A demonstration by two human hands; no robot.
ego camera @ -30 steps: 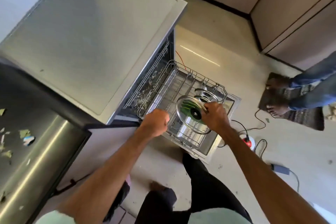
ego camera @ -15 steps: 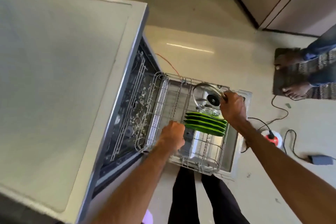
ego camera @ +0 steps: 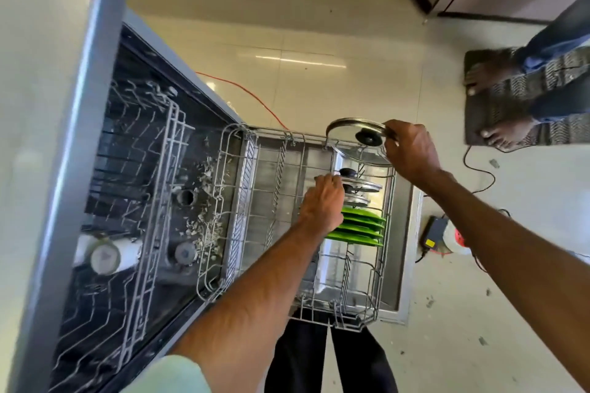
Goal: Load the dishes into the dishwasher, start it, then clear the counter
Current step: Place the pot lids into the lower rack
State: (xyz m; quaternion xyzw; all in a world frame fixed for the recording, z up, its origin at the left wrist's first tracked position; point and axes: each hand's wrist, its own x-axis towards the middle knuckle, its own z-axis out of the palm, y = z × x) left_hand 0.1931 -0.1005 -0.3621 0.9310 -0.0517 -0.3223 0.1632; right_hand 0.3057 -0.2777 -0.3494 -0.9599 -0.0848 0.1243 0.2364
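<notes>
The dishwasher's lower wire rack (ego camera: 380, 290) is pulled out over the open door. My right hand (ego camera: 410, 150) grips the rim of a glass pot lid (ego camera: 354, 134) with a black knob, held tilted above the rack's far right corner. My left hand (ego camera: 322, 204) reaches into the rack and pinches the edge of a metal lid (ego camera: 365, 185) standing in the tines. Several green plates (ego camera: 360, 228) stand upright just in front of those lids.
The upper rack (ego camera: 143, 169) inside the dishwasher holds a white cup (ego camera: 107, 254). Bits of debris lie on the tub floor. Another person's bare feet stand on a mat (ego camera: 498, 105) at the right. Cables and a power adapter (ego camera: 432, 233) lie on the floor beside the door.
My left hand moved from the rack's near side up to the metal lids. My right hand shifted the glass lid farther back, and my head has leaned closer over the rack.
</notes>
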